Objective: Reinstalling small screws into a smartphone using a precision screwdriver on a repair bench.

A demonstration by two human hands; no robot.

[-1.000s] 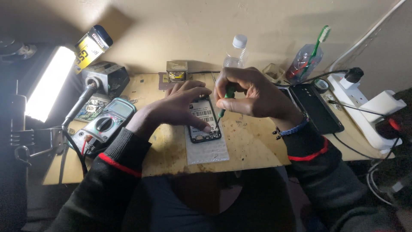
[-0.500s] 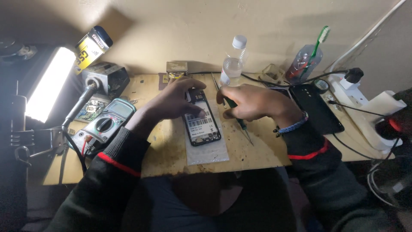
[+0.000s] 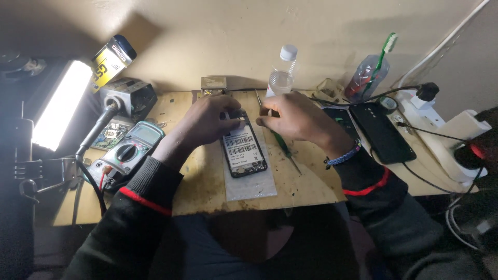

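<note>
Phone: black body, white barcode-striped label. Sheet under it: pale grey. Screwdriver: green handle. Surface: tan wood, stained. Sleeves: black with red band. Wrist bracelet: blue and white beads. Multimeter: teal-grey, black dial. Toothbrush: green.

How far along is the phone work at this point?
Done: the opened phone lies back-up on a clear sheet, its insides bared. In hand: the left hand and right hand both pinch at its top edge; the green screwdriver lies beside it. Left: no cover is fitted yet.
</note>
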